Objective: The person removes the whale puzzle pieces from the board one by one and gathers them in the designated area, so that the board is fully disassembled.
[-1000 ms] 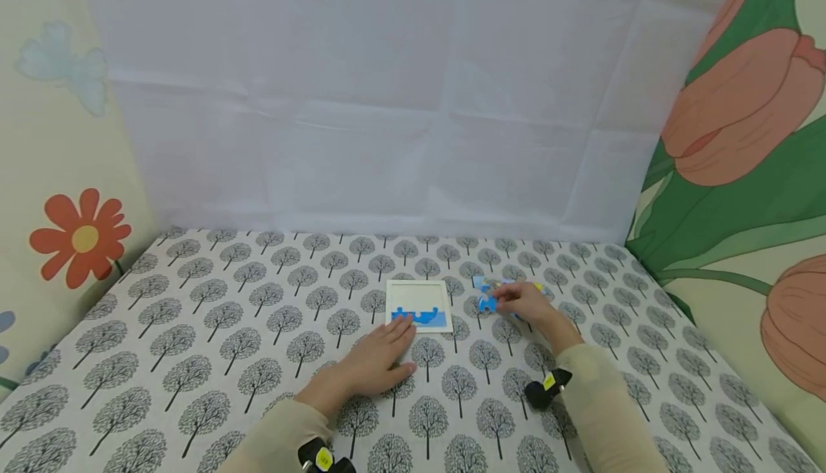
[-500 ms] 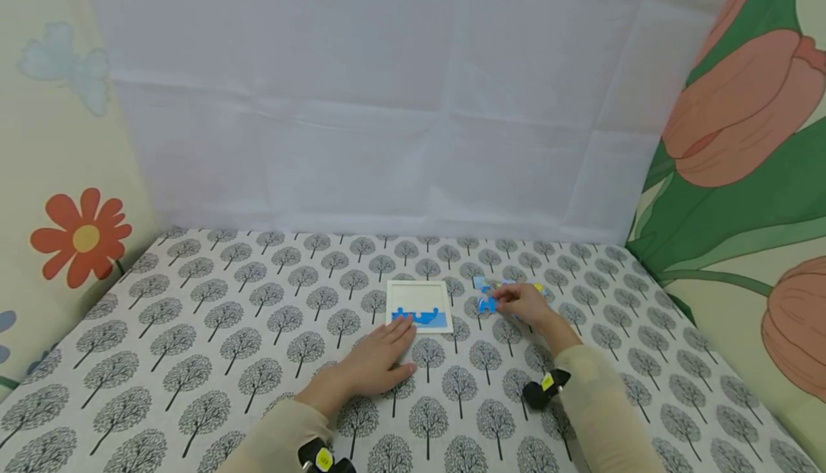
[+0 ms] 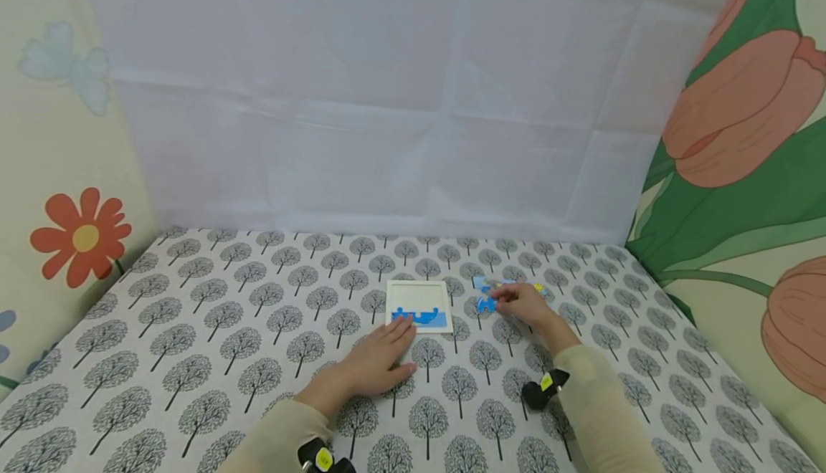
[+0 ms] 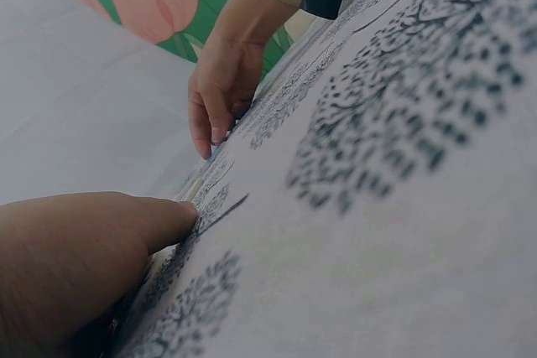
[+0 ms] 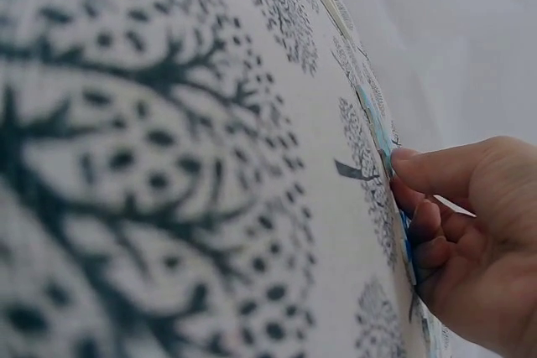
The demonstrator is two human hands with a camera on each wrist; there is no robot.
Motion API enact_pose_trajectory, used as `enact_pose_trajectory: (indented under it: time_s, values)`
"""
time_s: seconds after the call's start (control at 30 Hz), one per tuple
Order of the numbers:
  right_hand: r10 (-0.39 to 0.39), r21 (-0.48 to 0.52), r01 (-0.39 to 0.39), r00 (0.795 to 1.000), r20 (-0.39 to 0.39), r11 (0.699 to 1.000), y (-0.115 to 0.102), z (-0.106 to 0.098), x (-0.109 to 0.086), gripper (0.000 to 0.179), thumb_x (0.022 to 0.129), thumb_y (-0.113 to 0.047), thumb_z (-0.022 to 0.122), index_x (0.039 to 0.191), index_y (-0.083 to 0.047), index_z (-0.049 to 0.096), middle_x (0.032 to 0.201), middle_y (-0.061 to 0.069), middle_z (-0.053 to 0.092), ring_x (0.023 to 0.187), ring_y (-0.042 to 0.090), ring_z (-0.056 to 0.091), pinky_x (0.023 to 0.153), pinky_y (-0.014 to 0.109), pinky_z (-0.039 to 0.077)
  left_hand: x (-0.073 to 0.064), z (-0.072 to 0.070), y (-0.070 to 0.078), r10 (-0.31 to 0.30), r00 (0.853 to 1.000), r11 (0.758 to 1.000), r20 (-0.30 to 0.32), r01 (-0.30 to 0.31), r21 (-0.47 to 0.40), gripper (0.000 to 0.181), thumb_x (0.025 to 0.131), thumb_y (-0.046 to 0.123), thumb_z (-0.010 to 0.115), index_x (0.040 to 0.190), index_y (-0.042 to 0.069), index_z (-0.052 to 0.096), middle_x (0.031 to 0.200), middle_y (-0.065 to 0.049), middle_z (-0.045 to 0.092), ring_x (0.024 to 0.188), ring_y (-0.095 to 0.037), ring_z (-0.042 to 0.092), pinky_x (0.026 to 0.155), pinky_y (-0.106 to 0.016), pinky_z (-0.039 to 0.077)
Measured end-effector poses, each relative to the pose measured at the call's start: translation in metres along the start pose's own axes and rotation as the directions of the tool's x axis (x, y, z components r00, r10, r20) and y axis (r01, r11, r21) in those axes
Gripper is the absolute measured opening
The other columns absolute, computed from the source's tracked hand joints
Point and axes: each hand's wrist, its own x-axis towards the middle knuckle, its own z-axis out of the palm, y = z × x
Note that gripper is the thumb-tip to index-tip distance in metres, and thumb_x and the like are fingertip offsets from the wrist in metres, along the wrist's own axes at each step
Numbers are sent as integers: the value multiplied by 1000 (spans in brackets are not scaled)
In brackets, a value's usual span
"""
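Note:
A small white square puzzle tray (image 3: 416, 292) lies on the patterned cloth, with joined blue puzzle pieces (image 3: 426, 317) along its near side. My left hand (image 3: 377, 358) lies with straight fingers, its fingertips over the tray's near left edge. To the right of the tray, my right hand (image 3: 525, 303) pinches a blue puzzle piece (image 3: 485, 304) between thumb and fingers, low over the cloth. In the right wrist view the thumb and curled fingers of this hand (image 5: 470, 215) partly hide the blue and light-blue pieces beneath.
Several loose puzzle pieces (image 3: 479, 282), light blue and yellow, lie behind and beneath the right hand. The tree-print cloth (image 3: 258, 330) covers the table. A white sheet (image 3: 361, 136) hangs at the back, between walls painted with flowers.
The blue piece at my right fingertips has shifted and turned slightly. My left hand and the tray have stayed in place.

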Motion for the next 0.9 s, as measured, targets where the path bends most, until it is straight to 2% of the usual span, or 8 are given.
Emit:
enact_pose_trajectory:
  time_s: [0.33, 0.57, 0.73, 0.9]
  values:
    - [12, -5, -12, 1000, -11, 1000, -2, -1, 2, 20, 80, -1, 58, 99, 1, 62, 82, 5, 56, 74, 17, 51, 62, 30, 45, 1, -1, 1, 2, 1000, 1000, -7, -2, -6, 58, 89, 29, 45, 130, -9, 30, 137, -22, 20, 125, -33, 15, 99, -44, 16]
    - [16, -24, -16, 1000, -3, 1000, -4, -3, 3, 20, 81, -4, 58, 100, 0, 62, 90, 7, 56, 81, 20, 52, 65, 31, 45, 1, -1, 2, -36, 999, 996, -13, 35, -83, 57, 88, 28, 47, 129, -8, 32, 137, -20, 22, 125, -32, 17, 100, -43, 16]
    - [-4, -74, 6, 1000, 26, 997, -10, -5, 3, 22, 82, -6, 57, 104, 0, 60, 96, 8, 56, 84, 21, 52, 67, 33, 45, 1, -3, 2, -59, 997, 990, -45, 53, -134, 53, 88, 26, 48, 128, -7, 36, 136, -18, 26, 125, -31, 20, 100, -42, 17]
    - [-67, -101, 73, 996, 63, 992, -18, -2, 3, 26, 84, -11, 57, 107, 0, 59, 100, 10, 55, 87, 22, 52, 69, 34, 46, 3, -6, 2, -67, 996, 987, -65, 57, -149, 53, 87, 25, 49, 127, -8, 36, 134, -19, 29, 123, -32, 23, 99, -43, 18]
